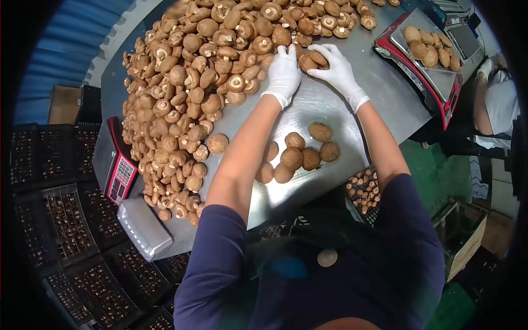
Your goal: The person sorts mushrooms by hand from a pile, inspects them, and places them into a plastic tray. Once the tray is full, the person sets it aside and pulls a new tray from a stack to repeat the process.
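A large heap of brown shiitake mushrooms [187, 93] covers the left and far side of the metal table [379, 99]. My left hand [284, 75], in a white glove, lies at the heap's near edge with its fingers stretched forward, beside the mushrooms. Just to its right, my gloved right hand [340, 72] curls around a few mushrooms [313, 60], thumb on the near side. Several separate mushrooms [291, 158] lie caps up on the bare metal between my forearms. Parts of both hands' fingertips are hidden among the mushrooms.
A red scale [415, 69] holding several mushrooms stands at the far right, and another red scale [122, 170] at the left. A plastic-wrapped stack [144, 228] sits at the front left edge. Below are a crate of mushrooms [363, 190] and black trays [69, 220]. Another person [498, 104] is at right.
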Demonstrator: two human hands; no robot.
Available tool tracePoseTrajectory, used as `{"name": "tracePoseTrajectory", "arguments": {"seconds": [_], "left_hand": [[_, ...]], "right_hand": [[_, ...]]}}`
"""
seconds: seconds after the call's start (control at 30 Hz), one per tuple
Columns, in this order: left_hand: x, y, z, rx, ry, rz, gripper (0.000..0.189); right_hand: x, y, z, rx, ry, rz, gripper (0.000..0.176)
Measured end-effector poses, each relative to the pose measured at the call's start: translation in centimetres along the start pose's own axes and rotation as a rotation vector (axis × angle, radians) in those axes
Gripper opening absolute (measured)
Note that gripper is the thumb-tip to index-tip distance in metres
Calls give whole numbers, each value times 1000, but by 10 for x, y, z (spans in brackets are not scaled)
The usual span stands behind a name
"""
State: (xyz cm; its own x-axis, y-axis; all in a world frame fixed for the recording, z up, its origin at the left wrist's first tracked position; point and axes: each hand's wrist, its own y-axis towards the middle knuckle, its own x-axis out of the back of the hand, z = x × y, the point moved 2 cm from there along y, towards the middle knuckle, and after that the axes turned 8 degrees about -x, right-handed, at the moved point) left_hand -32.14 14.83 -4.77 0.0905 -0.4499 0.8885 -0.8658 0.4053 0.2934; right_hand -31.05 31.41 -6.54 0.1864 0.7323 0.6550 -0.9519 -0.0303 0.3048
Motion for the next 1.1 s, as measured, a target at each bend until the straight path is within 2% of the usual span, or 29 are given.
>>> {"name": "tracePoseTrajectory", "arguments": {"seconds": [0.07,0.13,0.17,0.23,0.3,0.37,0.43,0.53,0.57,0.6,0.63,0.67,0.7,0.77,0.8,0.83,0.87,0.9,0.97,1.0,1.1], "left_hand": [[-9,7,4,-13,30,-31,55],[-13,10,6,-50,112,-166,43],[-15,10,7,-71,140,-171,33],[-16,12,7,-161,217,-183,31],[-17,10,6,-201,217,-215,30],[-17,8,6,-244,212,-242,29],[-16,11,10,-213,181,-213,33],[-5,4,11,-196,147,-269,43],[-1,-1,10,-174,99,-293,46],[12,-8,4,-150,51,-355,45],[21,-18,1,-100,-43,-412,46],[35,-30,-3,-67,-149,-364,46],[49,-42,-6,-30,-257,-315,45],[59,-66,-4,143,-650,-70,40],[64,-76,-8,232,-948,6,35],[61,-83,-3,217,-1113,63,39],[62,-87,-6,295,-1395,100,40],[65,-93,-10,373,-1672,134,42],[79,-104,-19,443,-1817,131,44],[84,-108,-18,466,-1884,122,46],[98,-118,-20,459,-1949,60,47]], "right_hand": [[3,-8,-4,2,11,-1,58],[12,-20,7,-32,-50,50,58],[9,-22,8,-31,-50,58,58],[5,-23,11,116,-467,-88,56],[1,-18,12,192,-436,-86,54],[-2,-16,22,340,-599,12,53],[2,-16,31,345,-600,-4,50],[36,-44,54,268,-269,-125,41],[60,-64,70,99,-108,40,39],[81,-82,65,160,-147,278,36],[108,-101,69,7,-217,609,38],[126,-130,48,258,-231,646,43],[149,-131,70,159,-135,884,51],[171,-144,65,76,-154,817,54],[171,-142,60,-38,-98,787,53],[170,-136,54,-149,-45,750,52],[159,-128,44,-216,52,605,46],[148,-116,39,-182,-46,451,44],[113,-92,14,-35,-301,134,43],[93,-76,6,-15,-427,55,48],[34,-43,-10,125,-489,-106,55]]}}
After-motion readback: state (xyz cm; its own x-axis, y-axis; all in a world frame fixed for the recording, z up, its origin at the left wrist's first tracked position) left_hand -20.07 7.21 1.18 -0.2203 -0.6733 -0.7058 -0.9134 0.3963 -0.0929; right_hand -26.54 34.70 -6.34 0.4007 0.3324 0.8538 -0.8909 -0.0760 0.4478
